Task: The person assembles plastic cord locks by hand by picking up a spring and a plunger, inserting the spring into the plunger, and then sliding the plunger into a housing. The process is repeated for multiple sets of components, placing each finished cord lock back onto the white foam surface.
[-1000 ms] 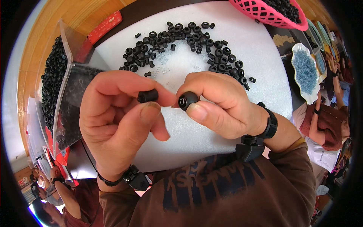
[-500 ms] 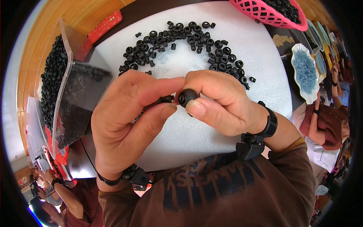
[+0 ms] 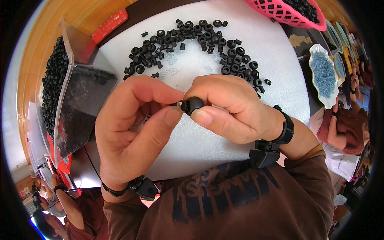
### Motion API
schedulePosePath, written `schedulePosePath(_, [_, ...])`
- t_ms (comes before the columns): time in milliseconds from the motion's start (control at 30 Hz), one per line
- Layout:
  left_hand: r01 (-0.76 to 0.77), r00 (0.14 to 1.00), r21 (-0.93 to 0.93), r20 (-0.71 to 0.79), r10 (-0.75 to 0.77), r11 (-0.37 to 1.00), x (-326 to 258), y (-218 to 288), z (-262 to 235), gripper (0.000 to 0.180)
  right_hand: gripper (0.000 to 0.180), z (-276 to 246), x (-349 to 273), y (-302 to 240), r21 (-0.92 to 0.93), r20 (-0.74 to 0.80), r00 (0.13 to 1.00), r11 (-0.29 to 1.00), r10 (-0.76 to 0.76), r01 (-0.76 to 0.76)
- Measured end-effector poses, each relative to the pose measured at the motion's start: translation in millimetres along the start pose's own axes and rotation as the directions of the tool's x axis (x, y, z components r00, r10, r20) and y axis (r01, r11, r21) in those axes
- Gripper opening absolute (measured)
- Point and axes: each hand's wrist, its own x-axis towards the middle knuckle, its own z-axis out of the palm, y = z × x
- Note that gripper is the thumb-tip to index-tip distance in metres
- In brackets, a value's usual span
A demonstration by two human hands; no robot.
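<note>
Over the middle of a white foam sheet (image 3: 276, 76), my two hands meet. My right hand (image 3: 238, 110) pinches a round, hollow black ball-shaped part (image 3: 195, 104) between thumb and forefinger. Between the thumb and forefinger of my left hand (image 3: 134, 128) is a small black spool-shaped piece (image 3: 183, 106), mostly covered by the fingertips. Its end touches the ball's left side; how deep it sits inside cannot be made out. Beyond the hands, several loose black rings, balls and spool pieces (image 3: 236, 60) lie in an arc, with tiny clear beads (image 3: 171, 59) inside it.
A clear plastic bin (image 3: 90, 94) holding black parts stands at the left, near a red patterned box (image 3: 110, 26). At the far right are a pink basket (image 3: 276, 13) of black parts and a white scalloped dish (image 3: 330, 105) of bluish beads. Other people sit on both sides.
The spool piece and the ball were slightly apart, the ball's opening facing up-left; now they touch. The ball has turned and shifted a little left.
</note>
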Motion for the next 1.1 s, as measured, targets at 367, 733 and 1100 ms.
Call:
schedulePosePath(367, [-0.231, 0.973, 0.213, 0.025, 0.231, 0.949, 1.1, -8.8, 3.6, 0.019, 0.019, 3.0, -1.5, 3.1, -0.033, -0.020, 1.000, 0.999, -0.006, 0.006])
schedulePosePath(733, [-0.376, 0.925, 0.332, 0.083, 0.371, 0.865, 7.1, -19.0, -2.2, 0.017, 0.023, 6.8, -2.7, 4.5, 0.083, -0.065, 0.993, 0.992, 0.100, -0.095])
schedulePosePath(1100, [-0.419, 0.905, 0.352, 0.086, 0.417, 0.837, 10.0, -22.2, -2.1, 0.019, 0.024, 6.0, -3.1, 1.5, 0.188, -0.040, 0.990, 0.974, 0.135, -0.126])
